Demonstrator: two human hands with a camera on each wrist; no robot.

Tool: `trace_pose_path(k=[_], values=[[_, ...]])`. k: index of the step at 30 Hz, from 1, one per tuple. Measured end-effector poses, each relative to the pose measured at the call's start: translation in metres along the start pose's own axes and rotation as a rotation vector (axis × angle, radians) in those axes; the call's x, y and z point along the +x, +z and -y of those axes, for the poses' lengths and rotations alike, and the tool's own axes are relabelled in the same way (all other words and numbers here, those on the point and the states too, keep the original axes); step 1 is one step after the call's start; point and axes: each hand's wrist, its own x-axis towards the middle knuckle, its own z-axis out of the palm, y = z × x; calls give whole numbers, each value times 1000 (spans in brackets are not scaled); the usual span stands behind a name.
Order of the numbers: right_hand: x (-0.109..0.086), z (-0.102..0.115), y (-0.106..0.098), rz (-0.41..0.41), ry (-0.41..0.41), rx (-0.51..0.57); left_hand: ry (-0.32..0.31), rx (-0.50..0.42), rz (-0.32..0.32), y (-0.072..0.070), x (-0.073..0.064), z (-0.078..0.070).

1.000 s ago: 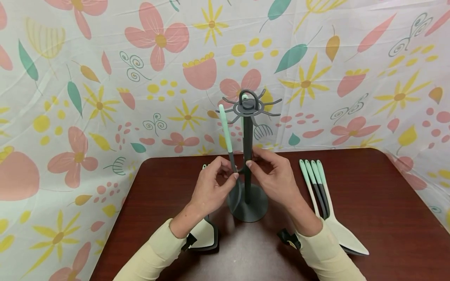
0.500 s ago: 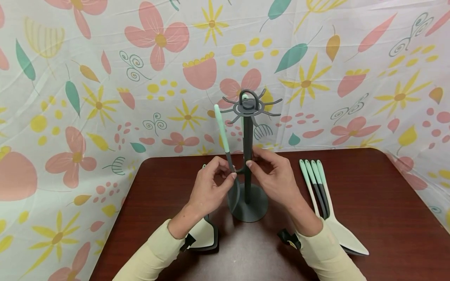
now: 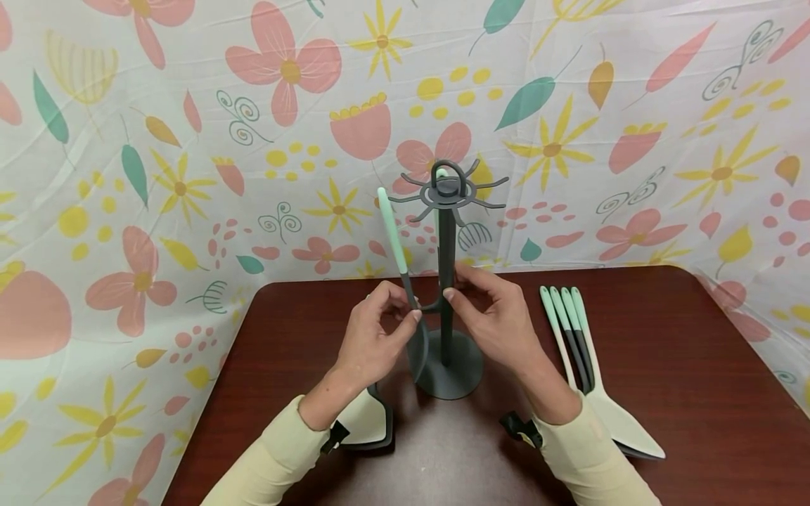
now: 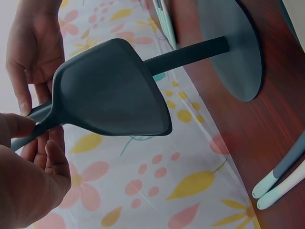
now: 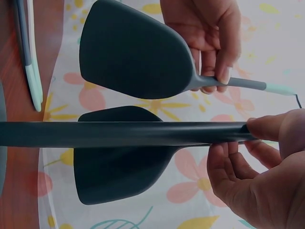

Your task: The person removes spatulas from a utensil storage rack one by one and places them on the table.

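Note:
My left hand (image 3: pixel 370 341) pinches the neck of a dark grey spatula (image 4: pixel 112 90) with a mint handle. The spatula leans to the left beside the dark utensil stand (image 3: pixel 446 281), its handle end just below the level of the stand's ring of hooks (image 3: pixel 446 193). My right hand (image 3: pixel 496 320) grips the stand's post, thumb in front and fingers behind. In the right wrist view, a second dark spatula (image 5: pixel 119 174) hangs behind the post, its neck right at my right fingers. From the head view its blade is hidden and only part of its mint handle shows.
On the table's right lie several mint-handled utensils (image 3: pixel 623 422) side by side, with cream and dark heads. Cream and dark utensil heads (image 3: pixel 367 422) lie at the left, partly under my left forearm. A floral cloth (image 3: pixel 285 176) hangs behind the table.
My left hand has shifted slightly left with the spatula, and the handle's top has swung left, away from the stand. My right hand has stayed on the post.

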Motion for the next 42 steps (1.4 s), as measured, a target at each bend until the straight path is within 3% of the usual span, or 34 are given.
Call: trace_pose_path(k=[26, 42], values=[[1, 0, -2, 10, -6, 24, -42, 24, -33, -12, -9, 11], [0, 0, 0, 19, -14, 36, -80, 87, -51, -19, -15, 16]])
